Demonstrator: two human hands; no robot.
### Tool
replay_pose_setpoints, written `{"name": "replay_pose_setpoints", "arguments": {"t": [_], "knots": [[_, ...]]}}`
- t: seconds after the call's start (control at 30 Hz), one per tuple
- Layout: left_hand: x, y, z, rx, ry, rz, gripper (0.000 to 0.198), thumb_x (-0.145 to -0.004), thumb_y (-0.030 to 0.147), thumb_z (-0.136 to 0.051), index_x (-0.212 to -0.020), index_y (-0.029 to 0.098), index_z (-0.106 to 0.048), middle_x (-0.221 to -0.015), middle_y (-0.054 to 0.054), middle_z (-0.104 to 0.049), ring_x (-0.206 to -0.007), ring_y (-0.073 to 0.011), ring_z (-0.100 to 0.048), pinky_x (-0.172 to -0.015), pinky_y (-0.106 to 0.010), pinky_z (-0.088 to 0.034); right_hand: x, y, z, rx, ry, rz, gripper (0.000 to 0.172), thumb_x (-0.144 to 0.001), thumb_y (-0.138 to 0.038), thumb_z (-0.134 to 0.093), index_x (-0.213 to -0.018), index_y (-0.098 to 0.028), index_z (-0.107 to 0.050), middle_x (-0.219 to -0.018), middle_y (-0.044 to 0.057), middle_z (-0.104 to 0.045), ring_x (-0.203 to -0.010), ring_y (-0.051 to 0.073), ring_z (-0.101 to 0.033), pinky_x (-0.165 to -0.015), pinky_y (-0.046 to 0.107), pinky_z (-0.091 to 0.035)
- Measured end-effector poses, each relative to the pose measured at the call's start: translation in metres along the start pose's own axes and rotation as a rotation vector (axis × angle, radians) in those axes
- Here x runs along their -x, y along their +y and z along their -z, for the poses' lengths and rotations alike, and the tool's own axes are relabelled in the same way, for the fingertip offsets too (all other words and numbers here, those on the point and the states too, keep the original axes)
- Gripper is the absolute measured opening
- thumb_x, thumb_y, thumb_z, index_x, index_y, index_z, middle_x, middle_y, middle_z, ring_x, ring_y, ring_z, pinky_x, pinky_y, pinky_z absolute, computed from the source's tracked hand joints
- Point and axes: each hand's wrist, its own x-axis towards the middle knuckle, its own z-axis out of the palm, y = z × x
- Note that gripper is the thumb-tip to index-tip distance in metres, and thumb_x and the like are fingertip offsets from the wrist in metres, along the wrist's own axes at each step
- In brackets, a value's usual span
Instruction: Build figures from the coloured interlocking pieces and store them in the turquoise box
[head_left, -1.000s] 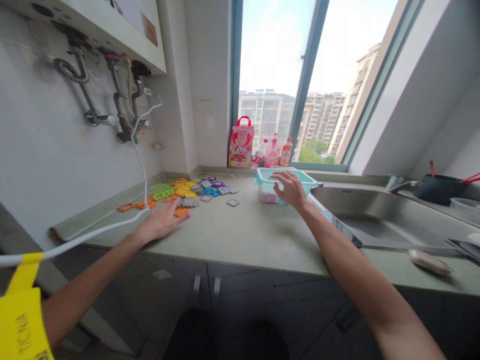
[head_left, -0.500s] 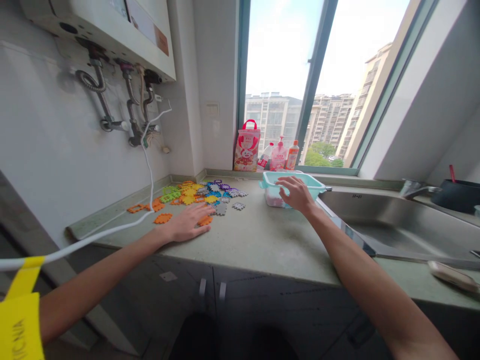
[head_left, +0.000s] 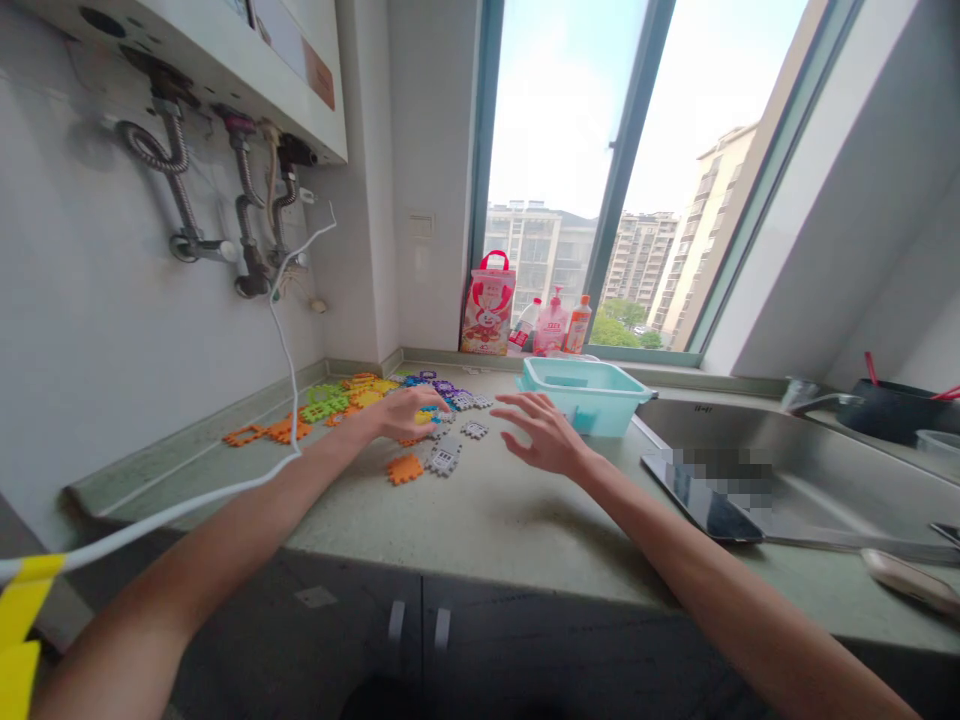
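Observation:
Several flat, toothed plastic puzzle pieces (head_left: 352,402) in orange, yellow, green, blue, purple and grey lie scattered on the green countertop (head_left: 495,510). My left hand (head_left: 405,412) rests among them with fingers curled over pieces near the pile's right edge. An orange piece (head_left: 405,468) and a grey piece (head_left: 444,458) lie just in front of it. My right hand (head_left: 541,432) hovers open, fingers spread, between the pieces and a light blue plastic tub (head_left: 585,395).
A steel sink (head_left: 810,470) lies to the right with a dark tablet (head_left: 701,487) on its edge. A pink bag (head_left: 487,318) and bottles (head_left: 555,325) stand on the windowsill. A white cable (head_left: 285,330) hangs from the wall heater pipes (head_left: 247,220).
My right hand left the tub's rim and moved left toward the pieces. My left hand slid right and forward into the pile, and a few pieces shifted toward the counter's front.

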Motion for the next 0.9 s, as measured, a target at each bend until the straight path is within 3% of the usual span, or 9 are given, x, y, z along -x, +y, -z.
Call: {"name": "replay_pose_setpoints", "arguments": {"t": [0.13,0.2,0.37,0.47,0.63,0.77,0.9], "knots": [[0.015,-0.011,-0.005,0.037,-0.058,0.051,0.044,-0.088,0.048,-0.069,-0.126,0.025,-0.072,-0.129,-0.007,-0.071,-0.120,-0.0256,-0.064,-0.108,-0.034,-0.045,-0.009,-0.037,-0.037,-0.214,-0.170,-0.061,0.069,-0.094,-0.058,-0.067,-0.156,-0.035,-0.047,-0.165,0.010,-0.041,-0.145,0.036,-0.047,-0.117,0.058,-0.041],[0.021,-0.015,-0.005,0.050,-0.120,0.127,0.057,-0.083,0.062,-0.073,-0.126,0.024,-0.070,-0.131,-0.007,-0.070,-0.119,-0.0270,-0.065,-0.105,-0.033,-0.047,-0.018,-0.044,-0.056,-0.262,-0.222,-0.112,0.079,-0.090,-0.066,-0.068,-0.159,-0.036,-0.043,-0.168,0.010,-0.036,-0.149,0.038,-0.042,-0.119,0.060,-0.038],[0.024,-0.019,-0.003,0.025,-0.210,0.251,0.093,-0.062,0.071,-0.085,-0.139,0.024,-0.061,-0.141,-0.010,-0.065,-0.124,-0.0308,-0.063,-0.104,-0.034,-0.048,-0.048,-0.035,-0.094,-0.233,-0.224,-0.222,0.093,-0.086,-0.073,-0.068,-0.162,-0.027,-0.040,-0.166,0.015,-0.039,-0.152,0.039,-0.039,-0.124,0.061,-0.030],[0.026,-0.021,0.002,-0.016,-0.266,0.289,0.090,-0.060,0.073,-0.084,-0.135,0.027,-0.065,-0.138,-0.009,-0.067,-0.122,-0.0319,-0.064,-0.101,-0.034,-0.049,-0.059,-0.028,-0.106,-0.239,-0.309,-0.207,0.089,-0.089,-0.075,-0.062,-0.159,-0.023,-0.045,-0.165,0.016,-0.042,-0.153,0.038,-0.038,-0.125,0.059,-0.029],[0.033,-0.039,0.015,-0.057,-0.350,0.396,0.079,-0.058,0.075,-0.083,-0.121,0.027,-0.074,-0.129,-0.008,-0.072,-0.116,-0.0324,-0.066,-0.094,-0.035,-0.050,-0.053,-0.027,-0.102,-0.233,-0.359,-0.185,0.071,-0.096,-0.072,-0.054,-0.152,-0.027,-0.055,-0.161,0.013,-0.049,-0.152,0.035,-0.039,-0.124,0.057,-0.030],[0.042,-0.057,0.025,-0.064,-0.368,0.483,0.069,-0.058,0.069,-0.084,-0.111,0.026,-0.079,-0.118,-0.008,-0.076,-0.104,-0.0314,-0.070,-0.085,-0.034,-0.052,-0.032,-0.024,-0.081,-0.277,-0.325,-0.139,0.054,-0.101,-0.058,-0.056,-0.145,-0.028,-0.061,-0.155,0.012,-0.055,-0.147,0.032,-0.047,-0.121,0.052,-0.037],[0.043,-0.061,0.027,-0.095,-0.328,0.525,0.065,-0.061,0.070,-0.082,-0.108,0.026,-0.081,-0.114,-0.008,-0.078,-0.099,-0.0305,-0.072,-0.084,-0.033,-0.052,-0.017,-0.015,-0.058,-0.344,-0.267,-0.150,0.035,-0.099,-0.047,-0.062,-0.126,-0.025,-0.070,-0.138,0.011,-0.066,-0.129,0.029,-0.061,-0.113,0.046,-0.046]]}}
